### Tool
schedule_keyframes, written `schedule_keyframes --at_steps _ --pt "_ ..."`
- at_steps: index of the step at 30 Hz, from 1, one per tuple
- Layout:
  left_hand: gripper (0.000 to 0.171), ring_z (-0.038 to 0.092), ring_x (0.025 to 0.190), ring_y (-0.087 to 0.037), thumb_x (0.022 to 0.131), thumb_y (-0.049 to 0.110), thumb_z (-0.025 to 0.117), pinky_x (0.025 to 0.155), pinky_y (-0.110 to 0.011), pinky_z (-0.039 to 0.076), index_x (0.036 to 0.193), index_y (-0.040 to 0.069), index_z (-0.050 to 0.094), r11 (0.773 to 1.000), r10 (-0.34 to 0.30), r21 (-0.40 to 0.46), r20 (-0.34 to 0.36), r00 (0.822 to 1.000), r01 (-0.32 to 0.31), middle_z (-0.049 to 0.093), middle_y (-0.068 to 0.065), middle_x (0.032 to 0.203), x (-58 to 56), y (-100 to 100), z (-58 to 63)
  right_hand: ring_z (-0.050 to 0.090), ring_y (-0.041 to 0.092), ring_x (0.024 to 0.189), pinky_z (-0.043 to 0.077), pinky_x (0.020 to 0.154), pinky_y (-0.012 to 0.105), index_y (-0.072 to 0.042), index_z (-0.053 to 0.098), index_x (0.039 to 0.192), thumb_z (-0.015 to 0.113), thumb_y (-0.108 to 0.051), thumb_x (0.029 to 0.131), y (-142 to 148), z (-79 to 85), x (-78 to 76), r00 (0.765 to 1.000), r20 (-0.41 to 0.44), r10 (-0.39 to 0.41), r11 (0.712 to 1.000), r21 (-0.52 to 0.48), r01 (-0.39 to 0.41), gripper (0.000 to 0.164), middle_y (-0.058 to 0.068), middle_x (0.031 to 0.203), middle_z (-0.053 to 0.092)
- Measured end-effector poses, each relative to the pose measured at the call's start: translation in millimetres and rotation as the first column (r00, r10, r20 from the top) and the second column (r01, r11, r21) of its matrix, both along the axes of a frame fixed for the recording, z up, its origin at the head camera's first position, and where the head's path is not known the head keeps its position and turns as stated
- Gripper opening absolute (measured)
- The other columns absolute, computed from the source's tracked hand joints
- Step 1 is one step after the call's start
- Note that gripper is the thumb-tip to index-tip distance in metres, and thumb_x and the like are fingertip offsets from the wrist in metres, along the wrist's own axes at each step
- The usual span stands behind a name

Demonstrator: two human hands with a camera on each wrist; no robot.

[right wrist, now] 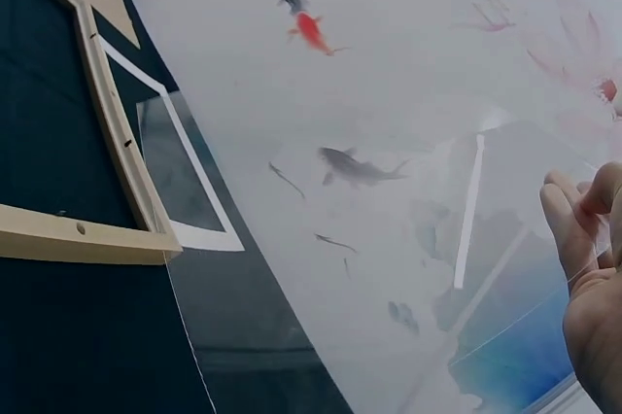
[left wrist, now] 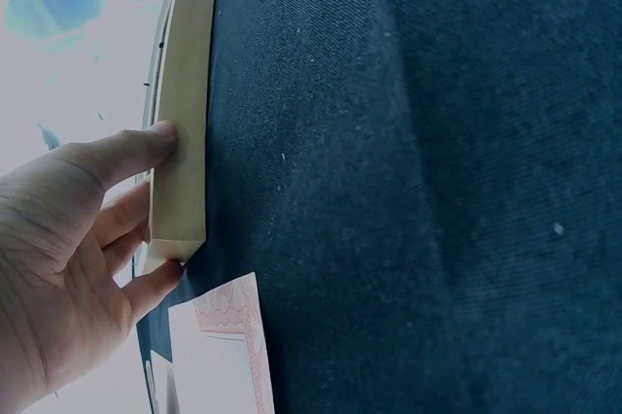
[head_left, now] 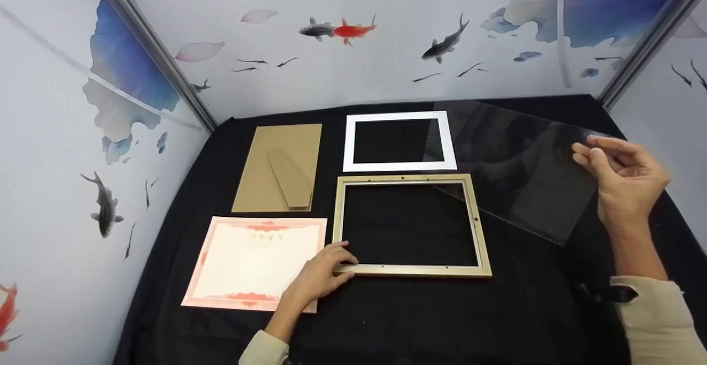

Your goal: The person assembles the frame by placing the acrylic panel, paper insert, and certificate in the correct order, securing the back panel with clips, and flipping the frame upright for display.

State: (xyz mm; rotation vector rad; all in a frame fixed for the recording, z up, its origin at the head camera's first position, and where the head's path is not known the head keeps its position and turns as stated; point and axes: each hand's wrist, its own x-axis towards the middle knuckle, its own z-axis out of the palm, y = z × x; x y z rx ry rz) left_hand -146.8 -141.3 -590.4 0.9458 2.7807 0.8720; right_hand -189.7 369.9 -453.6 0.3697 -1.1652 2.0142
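Observation:
A gold picture frame lies on the black cloth. My left hand grips its near left corner; in the left wrist view the thumb presses the frame's outer side and the other fingers curl about the corner. My right hand is raised at the right, pinching the edge of a clear sheet between thumb and fingers. The sheet slants down to the left, overlapping the frame's right side and the white mat in the head view. In the right wrist view the fingers hold the sheet's far end.
Left of the frame lie a pink-bordered certificate and, behind it, a brown backing board with a stand leg. White panels printed with fish enclose the black-covered table at the back and sides.

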Motion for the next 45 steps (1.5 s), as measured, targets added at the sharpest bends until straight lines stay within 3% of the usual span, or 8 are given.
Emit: schedule_keyframes --at_steps 7,13,19,23,28,32,38,45 --pt "0.017 0.047 0.136 -0.028 0.092 0.015 0.078 0.105 -0.049 0.043 0.108 0.012 0.073 1.0 0.009 0.002 0.006 1.0 -0.009 0.065 -0.007 0.13 -1.8 2.1 0.5 0.071 0.044 0.076 0.059 0.067 0.043 0.038 0.047 0.106 0.057 0.038 0.078 -7.7 -2.8 -8.3 0.991 0.051 0.124 0.977 -0.182 -0.113 0.029 0.044 0.096 0.061" --pt "0.018 0.047 0.136 -0.028 0.092 0.016 0.077 0.107 -0.049 0.041 0.109 0.012 0.073 1.0 0.022 -0.003 0.032 0.999 -0.022 0.063 -0.008 0.134 -2.3 2.9 0.4 0.07 0.049 0.08 0.058 0.069 0.046 0.037 0.048 0.108 0.052 0.039 0.08 -19.4 -9.2 -17.1 0.956 0.076 0.283 0.931 -0.26 -0.255 0.027 0.045 0.099 0.061" --pt "0.021 0.048 0.134 -0.031 0.091 0.013 0.078 0.105 -0.05 0.043 0.11 0.012 0.072 1.0 0.01 0.011 0.011 1.0 -0.01 0.062 -0.011 0.134 -4.4 2.6 0.3 0.07 0.046 0.086 0.057 0.075 0.046 0.034 0.05 0.111 0.052 0.034 0.085 -31.5 -20.0 -24.9 0.912 0.124 0.391 0.904 -0.237 -0.356 0.026 0.042 0.105 0.062" --pt "0.022 0.048 0.135 -0.032 0.091 0.015 0.078 0.106 -0.052 0.041 0.112 0.012 0.072 1.0 0.006 0.02 0.048 0.999 -0.007 0.061 -0.013 0.136 -5.1 1.6 3.0 0.071 0.044 0.087 0.056 0.078 0.046 0.031 0.053 0.112 0.054 0.031 0.087 -39.5 -27.7 -30.1 0.881 0.177 0.439 0.888 -0.235 -0.395 0.025 0.038 0.106 0.064" --pt "0.026 0.052 0.13 -0.033 0.091 0.015 0.078 0.107 -0.05 0.041 0.116 0.008 0.071 0.993 -0.025 0.117 0.086 0.996 0.015 0.067 -0.01 0.126 -8.6 -0.2 8.2 0.071 0.042 0.09 0.056 0.08 0.045 0.029 0.054 0.113 0.056 0.028 0.088 -48.9 -37.8 -35.7 0.858 0.217 0.466 0.88 -0.218 -0.423 0.025 0.035 0.107 0.065" --pt "0.033 0.064 0.113 -0.03 0.091 0.014 0.078 0.099 -0.047 0.047 0.12 0.002 0.068 0.967 -0.008 0.255 0.112 0.994 -0.021 0.071 -0.008 0.112 -15.3 -1.1 11.8 0.071 0.042 0.092 0.056 0.081 0.045 0.029 0.055 0.112 0.057 0.028 0.088 -53.3 -43.9 -38.9 0.839 0.241 0.489 0.87 -0.211 -0.446 0.024 0.034 0.107 0.065" --pt "0.054 0.066 0.107 -0.035 0.09 0.022 0.08 0.091 -0.055 0.051 0.133 -0.001 0.057 0.903 0.119 0.384 0.208 0.971 -0.193 0.072 -0.012 0.112 -28.4 -3.9 20.1 0.072 0.04 0.091 0.056 0.081 0.043 0.028 0.056 0.111 0.059 0.027 0.088 -57.4 -47.2 -44.1 0.82 0.286 0.496 0.868 -0.186 -0.46 0.023 0.032 0.107 0.066" --pt "0.065 0.061 0.113 -0.046 0.088 0.016 0.081 0.097 -0.058 0.047 0.141 -0.005 0.049 0.812 0.072 0.514 0.383 0.921 -0.277 0.063 -0.026 0.124 -46.3 -3.9 22.2 0.072 0.039 0.091 0.057 0.081 0.041 0.027 0.056 0.111 0.057 0.027 0.089 -59.2 -48.7 -50.3 0.81 0.303 0.502 0.865 -0.164 -0.474 0.022 0.031 0.107 0.067"
